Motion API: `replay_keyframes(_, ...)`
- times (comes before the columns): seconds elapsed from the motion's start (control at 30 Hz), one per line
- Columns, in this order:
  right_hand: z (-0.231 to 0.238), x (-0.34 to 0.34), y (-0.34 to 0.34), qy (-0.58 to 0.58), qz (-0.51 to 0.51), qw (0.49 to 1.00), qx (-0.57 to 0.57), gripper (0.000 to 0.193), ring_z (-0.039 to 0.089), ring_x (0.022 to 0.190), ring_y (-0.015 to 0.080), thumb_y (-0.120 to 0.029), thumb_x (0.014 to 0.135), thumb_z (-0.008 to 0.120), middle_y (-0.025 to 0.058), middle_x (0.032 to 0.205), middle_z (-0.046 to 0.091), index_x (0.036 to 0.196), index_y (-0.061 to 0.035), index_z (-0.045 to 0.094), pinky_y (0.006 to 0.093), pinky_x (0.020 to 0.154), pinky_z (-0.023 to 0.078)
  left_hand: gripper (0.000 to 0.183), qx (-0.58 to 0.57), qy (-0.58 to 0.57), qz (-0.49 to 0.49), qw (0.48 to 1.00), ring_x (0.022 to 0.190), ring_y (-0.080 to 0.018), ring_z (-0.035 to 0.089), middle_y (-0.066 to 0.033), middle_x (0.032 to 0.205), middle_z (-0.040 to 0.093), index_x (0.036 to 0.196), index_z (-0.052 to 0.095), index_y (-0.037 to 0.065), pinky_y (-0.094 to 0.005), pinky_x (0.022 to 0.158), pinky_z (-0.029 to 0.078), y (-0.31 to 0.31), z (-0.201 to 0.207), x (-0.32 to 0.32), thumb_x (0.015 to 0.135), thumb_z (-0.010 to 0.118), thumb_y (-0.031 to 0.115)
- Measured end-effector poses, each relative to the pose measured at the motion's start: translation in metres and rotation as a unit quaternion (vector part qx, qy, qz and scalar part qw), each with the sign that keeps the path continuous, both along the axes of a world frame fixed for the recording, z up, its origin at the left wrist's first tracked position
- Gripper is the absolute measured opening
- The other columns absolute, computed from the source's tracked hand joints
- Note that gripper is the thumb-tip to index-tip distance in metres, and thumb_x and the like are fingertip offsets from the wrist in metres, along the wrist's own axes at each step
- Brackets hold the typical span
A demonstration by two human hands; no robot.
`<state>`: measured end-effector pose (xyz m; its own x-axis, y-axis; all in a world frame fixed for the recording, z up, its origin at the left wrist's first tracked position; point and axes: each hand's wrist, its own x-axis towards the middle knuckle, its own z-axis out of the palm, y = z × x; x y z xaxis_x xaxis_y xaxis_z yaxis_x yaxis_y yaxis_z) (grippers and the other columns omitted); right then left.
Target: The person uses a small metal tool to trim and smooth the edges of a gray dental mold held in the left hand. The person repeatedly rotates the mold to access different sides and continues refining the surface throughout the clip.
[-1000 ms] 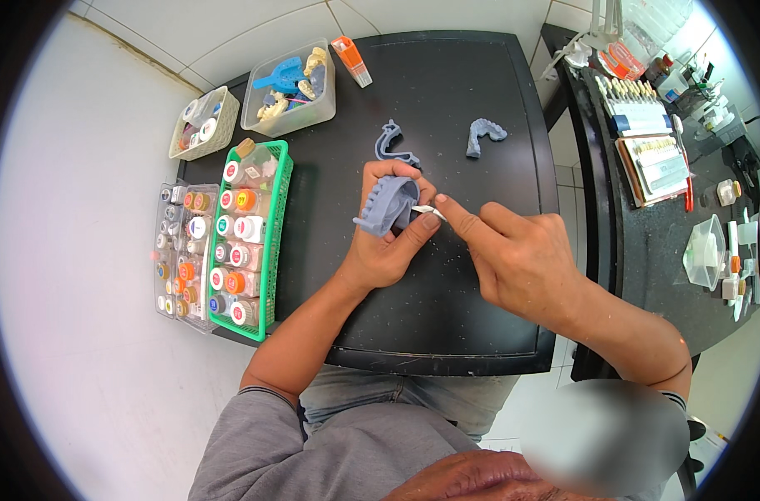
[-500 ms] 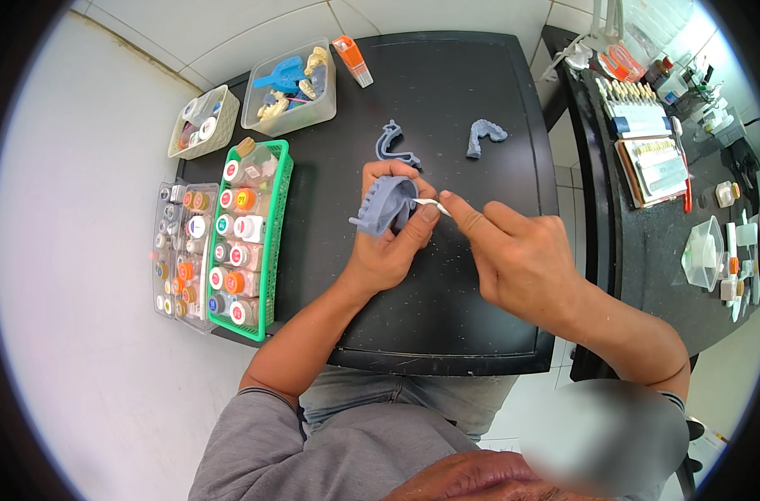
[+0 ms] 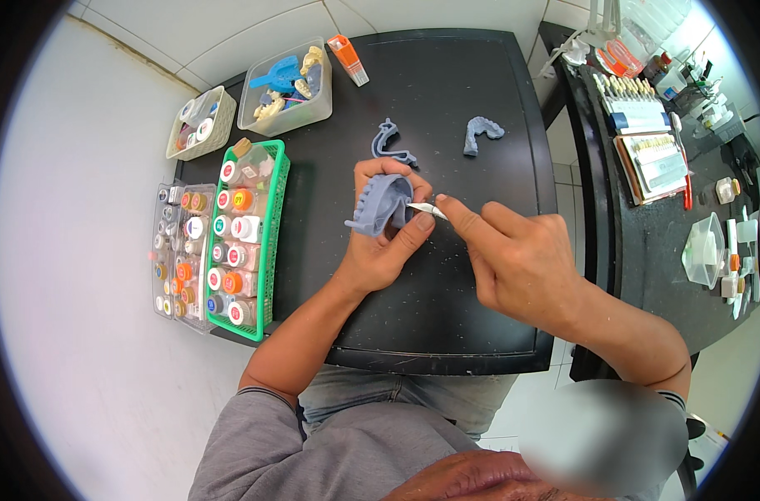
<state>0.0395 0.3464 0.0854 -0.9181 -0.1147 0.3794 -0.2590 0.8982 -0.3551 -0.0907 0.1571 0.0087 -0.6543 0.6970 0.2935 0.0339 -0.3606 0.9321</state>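
Over the middle of the black square table, my left hand grips a blue-grey horseshoe-shaped plastic dental model, its long axis slanting down toward the green basket of small jars, while my right hand pinches a thin silver blade pointing left, tip against the model.

A matt, grey-blue moulded piece, plastic or resin by its look, is gripped in the left hand. A thin blade of bright, shiny metal is pinched in the right hand. The worktop is seen as smooth, dark and faintly glossy, flecked with pale shavings. The green basket is of glossy latticed plastic; the tub is of clear plastic.
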Motion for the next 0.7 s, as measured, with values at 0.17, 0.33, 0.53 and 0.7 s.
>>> replay_keyframes(0.17,-0.0014,-0.0006,0.0005,0.01,-0.001,1.0,0.0,0.058,0.06,0.052,0.0231,0.001,0.085,0.076,0.0037,0.076,0.056,0.142,-0.0071,0.073,0.0387,0.047,0.046,0.058,-0.004,0.004,-0.001,1.0,0.083,-0.0089,0.051,-0.0103,0.115,0.05,0.148,0.031,0.017,-0.0228,0.065,0.042,0.0,-0.0001,-0.0004,0.107,0.071,0.004)
replay_keyframes(0.33,-0.0012,-0.0004,0.0004,0.011,0.003,1.0,0.006,0.058,0.059,0.052,0.0218,0.0,0.086,0.077,0.0033,0.076,0.054,0.143,-0.0072,0.073,0.0378,0.047,0.045,0.058,-0.008,0.011,0.0,1.0,0.083,-0.009,0.051,-0.0104,0.116,0.05,0.148,0.031,0.016,-0.0228,0.066,0.043,-0.0001,0.001,0.0,0.107,0.069,0.003)
replay_keyframes(0.53,-0.0015,-0.0005,0.0002,0.018,0.004,1.0,0.01,0.057,0.059,0.052,0.0213,0.0,0.084,0.077,0.003,0.076,0.054,0.141,-0.0066,0.074,0.0373,0.047,0.046,0.059,-0.009,0.012,-0.007,1.0,0.085,-0.0102,0.052,-0.0114,0.118,0.051,0.149,0.03,0.016,-0.0239,0.067,0.043,-0.0004,0.0014,0.0013,0.107,0.068,0.001)
replay_keyframes(0.7,0.0006,-0.0001,-0.0004,0.019,0.008,1.0,0.015,0.057,0.06,0.053,0.0215,-0.001,0.082,0.077,0.0033,0.077,0.055,0.139,-0.0056,0.074,0.0375,0.048,0.046,0.058,-0.008,0.023,-0.012,1.0,0.085,-0.0106,0.054,-0.0115,0.119,0.052,0.15,0.031,0.014,-0.0244,0.068,0.043,-0.0016,-0.0016,0.0001,0.107,0.068,0.003)
